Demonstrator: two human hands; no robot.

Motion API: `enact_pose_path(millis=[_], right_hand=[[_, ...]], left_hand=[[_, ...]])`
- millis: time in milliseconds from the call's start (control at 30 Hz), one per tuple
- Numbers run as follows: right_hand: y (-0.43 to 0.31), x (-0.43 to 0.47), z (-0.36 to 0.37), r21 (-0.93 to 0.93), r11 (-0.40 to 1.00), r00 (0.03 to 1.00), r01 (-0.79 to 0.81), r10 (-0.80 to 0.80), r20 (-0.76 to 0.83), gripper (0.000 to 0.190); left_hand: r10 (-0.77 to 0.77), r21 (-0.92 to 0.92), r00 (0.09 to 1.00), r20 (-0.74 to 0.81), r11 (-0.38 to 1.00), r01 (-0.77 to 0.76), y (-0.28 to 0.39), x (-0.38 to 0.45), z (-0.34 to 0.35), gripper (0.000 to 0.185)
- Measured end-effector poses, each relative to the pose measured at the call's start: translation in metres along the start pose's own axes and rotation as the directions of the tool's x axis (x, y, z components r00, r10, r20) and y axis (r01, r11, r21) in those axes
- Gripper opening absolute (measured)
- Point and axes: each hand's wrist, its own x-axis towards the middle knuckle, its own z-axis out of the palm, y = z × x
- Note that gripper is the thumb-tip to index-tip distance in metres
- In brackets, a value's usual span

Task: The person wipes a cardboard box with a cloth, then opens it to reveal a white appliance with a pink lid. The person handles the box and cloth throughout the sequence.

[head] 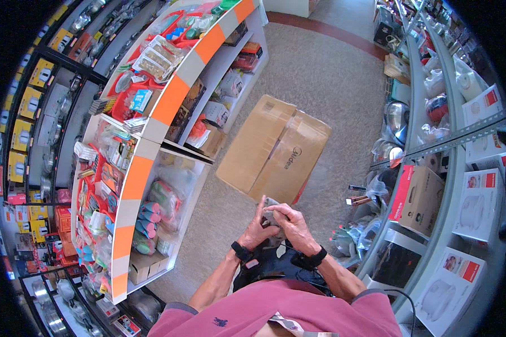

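My left hand [256,232] is in front of my body, with its index finger stretched forward and its thumb apart from it. My right hand [293,225] is close beside it, fingers bent and fingertips near the left index finger. A small greyish thing [271,201] shows between the fingertips; what it is, and whether either hand holds it, I cannot tell. Both wrists wear black bands. Just beyond the hands, a large brown cardboard carton [274,147] marked Midea lies on the floor, with clear tape along its seam. A bit of red shows under its near right edge.
On the left is a display shelf [126,210] with an orange-and-white edge and red baskets of small goods. Metal shelving [430,139] with boxed cookware and bagged goods runs along the right. Plastic-wrapped items [358,231] stick out low there. Speckled floor [316,71] surrounds the carton.
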Motion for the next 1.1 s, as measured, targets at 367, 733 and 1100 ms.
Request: enact_pose_path(millis=[367,733,1100], right_hand=[[-0.035,0.030,0.014,0.304,0.951,0.980,-0.055,0.110,-0.167,0.028],[0.016,0.036,0.019,0.123,0.952,0.810,-0.279,0.302,-0.502,0.047],[0.063,0.042,0.086,0.443,0.894,0.836,-0.073,0.297,-0.462,0.043]], left_hand=[[0.110,0.388,0.968,0.226,0.901,-0.193,0.021,0.030,-0.030,0.063],[0.087,0.177,0.938,0.336,0.972,-0.153,0.179,0.013,-0.100,0.035],[0.254,-0.188,0.921,0.295,0.961,-0.205,0.221,0.043,-0.052,0.024]])
